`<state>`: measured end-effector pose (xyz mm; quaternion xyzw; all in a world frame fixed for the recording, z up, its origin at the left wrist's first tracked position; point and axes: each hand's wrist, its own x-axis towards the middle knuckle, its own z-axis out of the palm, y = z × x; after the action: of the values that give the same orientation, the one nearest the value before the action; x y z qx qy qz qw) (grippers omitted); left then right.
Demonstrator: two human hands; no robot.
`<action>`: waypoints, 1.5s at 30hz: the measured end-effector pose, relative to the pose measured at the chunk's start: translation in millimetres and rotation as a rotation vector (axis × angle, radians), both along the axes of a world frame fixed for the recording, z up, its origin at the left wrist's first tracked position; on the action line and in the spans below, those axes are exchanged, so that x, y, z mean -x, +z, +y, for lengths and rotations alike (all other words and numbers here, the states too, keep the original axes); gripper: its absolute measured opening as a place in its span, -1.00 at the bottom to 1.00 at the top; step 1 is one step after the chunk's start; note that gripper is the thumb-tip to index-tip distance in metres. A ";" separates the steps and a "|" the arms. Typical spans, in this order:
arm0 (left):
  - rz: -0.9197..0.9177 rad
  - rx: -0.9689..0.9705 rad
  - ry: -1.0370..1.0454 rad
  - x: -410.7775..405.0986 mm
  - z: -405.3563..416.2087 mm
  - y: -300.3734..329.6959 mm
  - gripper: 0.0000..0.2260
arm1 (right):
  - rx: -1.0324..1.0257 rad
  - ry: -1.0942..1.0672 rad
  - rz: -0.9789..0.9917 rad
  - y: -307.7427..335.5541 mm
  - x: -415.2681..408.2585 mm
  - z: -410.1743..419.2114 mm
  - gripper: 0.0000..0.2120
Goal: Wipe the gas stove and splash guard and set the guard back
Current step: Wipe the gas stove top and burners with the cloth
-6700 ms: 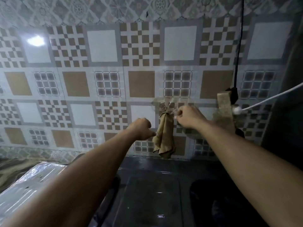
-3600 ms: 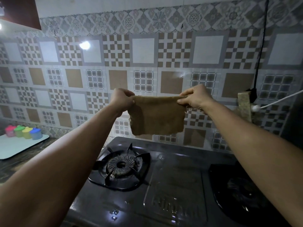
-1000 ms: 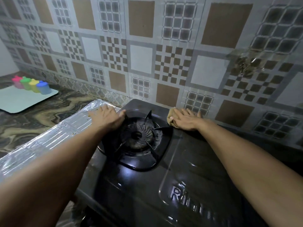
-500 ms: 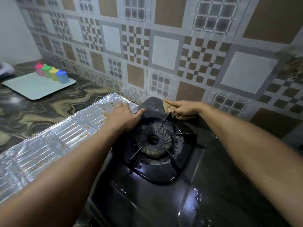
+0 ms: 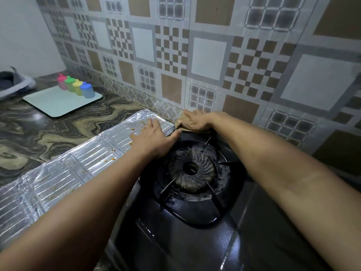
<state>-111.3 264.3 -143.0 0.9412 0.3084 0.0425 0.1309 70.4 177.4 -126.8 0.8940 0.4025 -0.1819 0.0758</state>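
Up at twelve o'clock from the burner (image 5: 192, 169), we see the right hand (image 5: 195, 121) lying flat over a tan cloth (image 5: 180, 122), fingers nearly straight and pressing it onto the back left corner of the black gas stove (image 5: 195, 241), close against the tiled wall (image 5: 205, 55). Whether any finger curls under the cloth we cannot tell. At about ten o'clock from the burner, the left hand (image 5: 154, 138) rests spread and open, palm down, where the stove's left edge meets the foil splash guard (image 5: 64, 173); it grips nothing.

The guard lies flat on the marbled counter (image 5: 39, 130), just beside the stove at nine o'clock, its ribbed silver surface dotted with small orange crumbs. The burner sits inside its dark pan support (image 5: 193, 194), grimy around the ring.

Farther off, at ten o'clock, a pale green tray (image 5: 58, 103) holds four small lidded containers in a row: pink (image 5: 62, 82), green (image 5: 70, 84), yellow (image 5: 77, 87) and blue (image 5: 87, 90). We cannot see what is in them. Beyond the tray, at the frame's left edge, sits a grey basin (image 5: 13, 83).
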 end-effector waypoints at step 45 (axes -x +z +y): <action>0.000 -0.075 -0.303 11.4 -21.4 14.1 -0.52 | -0.088 -0.251 -0.064 -9.4 179.3 -236.4 -0.35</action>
<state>-122.7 242.8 -128.9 0.9812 0.1612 0.0339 0.1008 -109.0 -59.0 -136.2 0.9451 0.2925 -0.1433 0.0260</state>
